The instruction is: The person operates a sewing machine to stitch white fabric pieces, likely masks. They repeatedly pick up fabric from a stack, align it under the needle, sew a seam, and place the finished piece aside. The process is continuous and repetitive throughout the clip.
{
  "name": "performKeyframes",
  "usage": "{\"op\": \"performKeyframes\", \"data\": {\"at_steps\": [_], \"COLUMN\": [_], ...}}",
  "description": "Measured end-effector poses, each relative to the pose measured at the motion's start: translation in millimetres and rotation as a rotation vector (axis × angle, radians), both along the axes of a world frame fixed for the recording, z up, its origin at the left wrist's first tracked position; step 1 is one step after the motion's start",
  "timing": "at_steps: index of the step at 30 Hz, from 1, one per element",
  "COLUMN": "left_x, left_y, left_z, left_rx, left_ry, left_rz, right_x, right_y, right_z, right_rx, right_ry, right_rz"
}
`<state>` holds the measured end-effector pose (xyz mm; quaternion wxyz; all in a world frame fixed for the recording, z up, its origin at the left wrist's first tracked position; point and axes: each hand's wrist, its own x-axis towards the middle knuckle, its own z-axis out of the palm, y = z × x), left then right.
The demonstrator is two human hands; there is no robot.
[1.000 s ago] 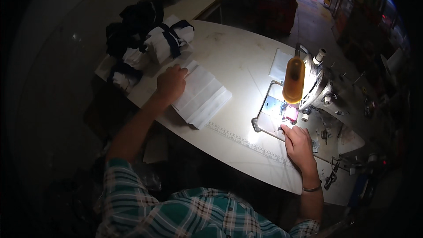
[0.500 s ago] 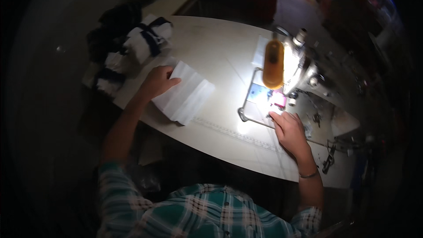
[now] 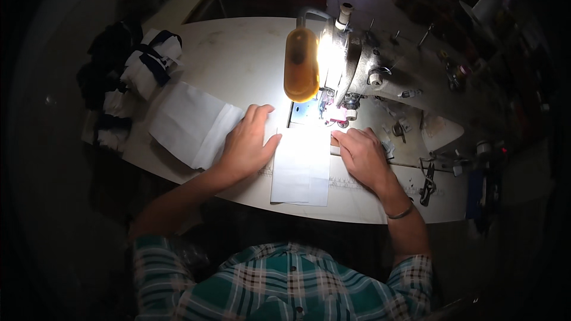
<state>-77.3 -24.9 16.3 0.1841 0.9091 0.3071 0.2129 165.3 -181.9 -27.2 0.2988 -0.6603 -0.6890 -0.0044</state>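
Note:
A narrow white fabric piece (image 3: 300, 172) lies in front of the sewing machine's presser foot (image 3: 337, 115), its upper end brightly lit. My left hand (image 3: 247, 145) is open, fingers spread, its thumb at the piece's left edge. Under and beside its palm rests a larger white fabric stack (image 3: 190, 122). My right hand (image 3: 361, 153) has its fingers curled together, pinching at the upper right edge of the narrow piece. Glare hides the fabric's end nearest the needle.
An amber lamp-like cover (image 3: 301, 65) hangs left of the machine head. White and navy cloth bundles (image 3: 151, 62) lie at the table's left edge. Thread snips (image 3: 427, 183) sit at the right, and a ruler strip (image 3: 351, 185) runs along the table (image 3: 238, 38).
My left hand has moved right, away from holding the white stack. A narrow white piece now lies before the presser foot, where my right hand grips its edge. The view has shifted.

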Motion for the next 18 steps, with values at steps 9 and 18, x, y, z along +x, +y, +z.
{"op": "performKeyframes", "data": {"at_steps": [9,18], "left_x": [38,20], "left_y": [24,39], "left_z": [-25,-27], "left_rx": [-0.297,-0.101], "left_ry": [-0.014,-0.290], "left_rz": [-0.183,-0.376], "right_x": [-1,-11], "right_y": [-4,0], "right_z": [12,5], "right_rx": [-0.028,0.004], "right_ry": [-0.026,-0.088], "right_rz": [0.177,0.204]}}
